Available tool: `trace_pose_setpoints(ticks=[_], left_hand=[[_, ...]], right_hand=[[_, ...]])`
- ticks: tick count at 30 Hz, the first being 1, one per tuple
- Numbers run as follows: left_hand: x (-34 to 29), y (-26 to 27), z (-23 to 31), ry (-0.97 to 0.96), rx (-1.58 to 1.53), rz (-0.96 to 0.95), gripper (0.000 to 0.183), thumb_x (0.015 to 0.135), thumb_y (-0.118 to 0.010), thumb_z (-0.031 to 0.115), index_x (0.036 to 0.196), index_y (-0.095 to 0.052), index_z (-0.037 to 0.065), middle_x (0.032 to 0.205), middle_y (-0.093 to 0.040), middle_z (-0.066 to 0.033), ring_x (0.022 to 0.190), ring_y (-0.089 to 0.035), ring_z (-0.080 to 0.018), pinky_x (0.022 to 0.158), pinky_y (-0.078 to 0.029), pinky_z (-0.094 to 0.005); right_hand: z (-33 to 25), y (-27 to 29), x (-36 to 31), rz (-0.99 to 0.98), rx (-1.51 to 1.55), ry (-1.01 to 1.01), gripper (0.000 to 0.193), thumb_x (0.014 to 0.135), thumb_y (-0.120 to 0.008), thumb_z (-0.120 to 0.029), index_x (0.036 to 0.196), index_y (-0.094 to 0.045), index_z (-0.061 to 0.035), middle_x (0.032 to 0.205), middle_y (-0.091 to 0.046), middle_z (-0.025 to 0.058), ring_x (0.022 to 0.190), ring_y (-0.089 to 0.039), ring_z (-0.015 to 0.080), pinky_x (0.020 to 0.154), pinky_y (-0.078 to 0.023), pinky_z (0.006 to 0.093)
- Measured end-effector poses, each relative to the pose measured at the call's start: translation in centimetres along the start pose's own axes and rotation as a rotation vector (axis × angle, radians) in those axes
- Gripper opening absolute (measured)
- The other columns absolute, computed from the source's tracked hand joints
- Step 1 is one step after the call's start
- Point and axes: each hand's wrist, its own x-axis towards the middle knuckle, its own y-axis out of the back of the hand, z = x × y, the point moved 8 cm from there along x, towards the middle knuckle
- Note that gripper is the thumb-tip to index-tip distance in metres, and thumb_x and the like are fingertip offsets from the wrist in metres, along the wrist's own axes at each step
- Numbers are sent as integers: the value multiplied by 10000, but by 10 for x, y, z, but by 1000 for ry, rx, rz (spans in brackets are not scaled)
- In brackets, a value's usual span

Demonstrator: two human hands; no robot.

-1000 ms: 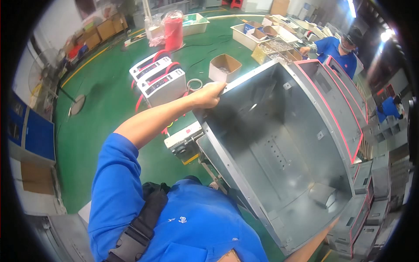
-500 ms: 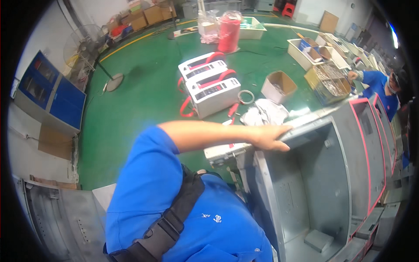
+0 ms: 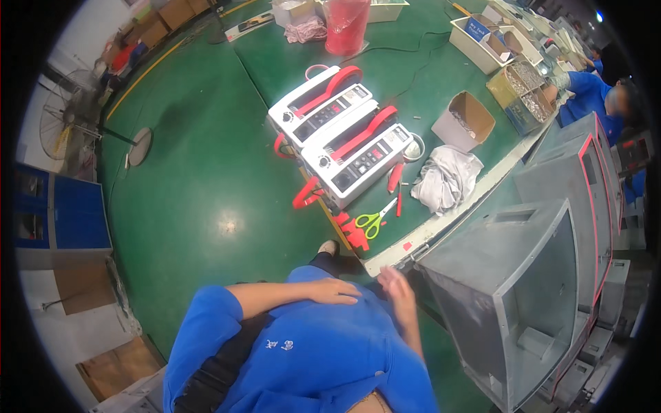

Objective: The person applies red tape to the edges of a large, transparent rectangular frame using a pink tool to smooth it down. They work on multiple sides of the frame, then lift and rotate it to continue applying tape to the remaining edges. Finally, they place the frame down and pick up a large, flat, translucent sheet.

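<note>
My left hand point(image 3: 334, 291) lies in front of my belly, fingers stretched and holding nothing. Beside it my right hand point(image 3: 399, 292) is raised, slightly blurred, its fingers apart near the corner of the green-topped bench point(image 3: 420, 234). Just right of that hand stands an open grey metal cabinet point(image 3: 475, 255), touched by neither hand; a small grey box point(image 3: 536, 343) is inside it. Green-handled scissors point(image 3: 372, 224) and red scraps point(image 3: 355, 235) lie on the bench. Behind them are two white tape dispensers point(image 3: 368, 162) with red rolls.
A crumpled grey cloth point(image 3: 447, 177), a tape roll point(image 3: 414, 148) and a cardboard box point(image 3: 454, 131) are on the bench. More grey cabinets with red edging point(image 3: 561, 172) stand at the right, near a co-worker in blue point(image 3: 585, 96). A fan point(image 3: 76, 120) stands at the left.
My left hand has let go of the cabinet's upper edge and drawn back to my belly. My right hand has come into view. The view has shifted, showing more of the bench.
</note>
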Motion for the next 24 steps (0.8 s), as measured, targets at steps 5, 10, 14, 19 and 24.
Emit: trace_pose_setpoints(ticks=[5,10,14,19,24], left_hand=[[-58,20,-80,539,164,-367,461,830,-450,402,1226,-460,167,1249,-459,-105,1160,-420,-269,935,-350,-406],[-106,18,-90,483,-39,-115,488,884,-390,388,1277,-390,100,1261,-437,-152,1172,-397,-321,962,-325,-419],[-127,-1,-114,463,-171,-18,541,879,-403,412,1270,-384,38,1269,-422,-185,1180,-388,-331,982,-307,-395],[-84,47,-103,132,-37,150,491,815,-529,343,1189,-470,31,1058,-556,-214,974,-550,-320,829,-429,-378],[-21,193,53,-227,-261,712,583,816,-570,180,1326,-306,83,1336,-330,-115,1173,-391,-217,943,-365,-343]], right_hand=[[-109,52,140,709,-605,447,618,795,-601,-273,1284,-338,-3,1268,-412,210,1167,-402,318,988,-288,371],[5,160,265,916,-831,-9,964,591,-708,-537,1244,-353,77,1216,-426,275,1117,-422,380,958,-335,416],[32,166,288,828,-575,-18,752,617,-738,-337,1178,-436,62,1168,-490,229,1055,-483,338,923,-367,370],[-88,139,190,923,-99,265,591,654,-730,-200,1120,-475,59,1098,-530,188,972,-513,285,871,-404,351],[-165,82,58,926,-215,550,525,695,-696,-72,1146,-447,27,1117,-482,151,1052,-433,252,925,-347,367]])
